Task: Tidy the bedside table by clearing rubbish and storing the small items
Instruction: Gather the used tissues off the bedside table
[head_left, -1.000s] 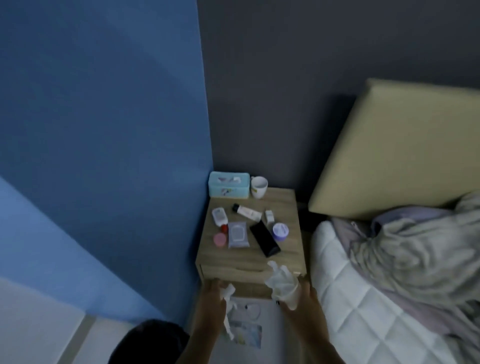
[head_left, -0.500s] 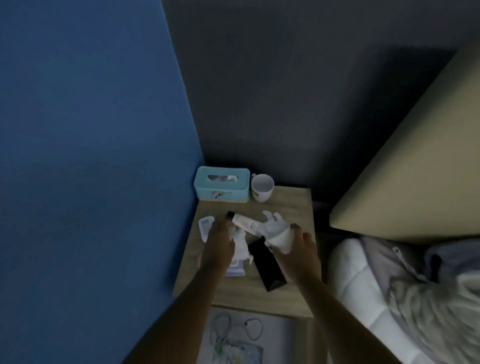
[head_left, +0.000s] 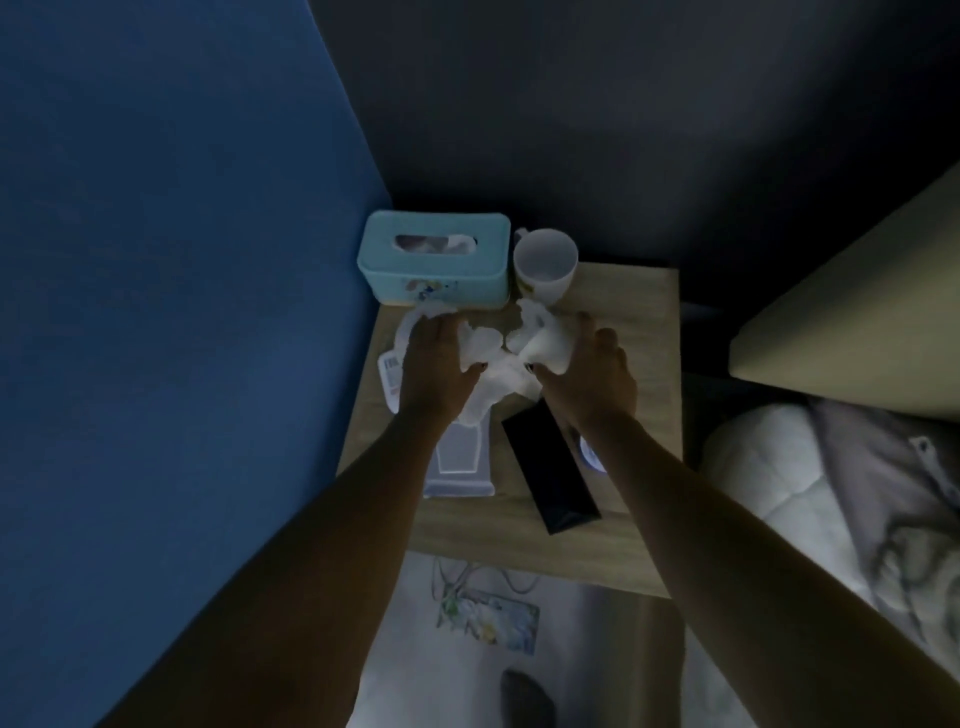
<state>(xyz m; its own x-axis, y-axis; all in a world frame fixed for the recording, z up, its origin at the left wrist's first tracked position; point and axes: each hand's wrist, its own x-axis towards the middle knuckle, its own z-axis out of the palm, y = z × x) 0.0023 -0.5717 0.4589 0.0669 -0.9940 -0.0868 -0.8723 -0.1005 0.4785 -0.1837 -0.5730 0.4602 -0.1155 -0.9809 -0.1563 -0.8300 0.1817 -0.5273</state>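
Hands: left (head_left: 434, 371) clutches one tissue wad (head_left: 485, 353), right (head_left: 589, 384) clutches second wad (head_left: 543, 338) | one mug (head_left: 545, 260) | one tissue box (head_left: 434, 275)

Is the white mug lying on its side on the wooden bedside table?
No, the white mug stands upright beside the light blue tissue box.

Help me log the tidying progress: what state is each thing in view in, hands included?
left hand: grips the left tissue wad
right hand: grips the right tissue wad
left tissue wad: crumpled, in hand
right tissue wad: crumpled, in hand
tissue box: upright, tissue showing in its top slot
mug: upright, looks empty
phone: flat on the bedside table, screen dark
wipes pack: flat, partly hidden by the left arm
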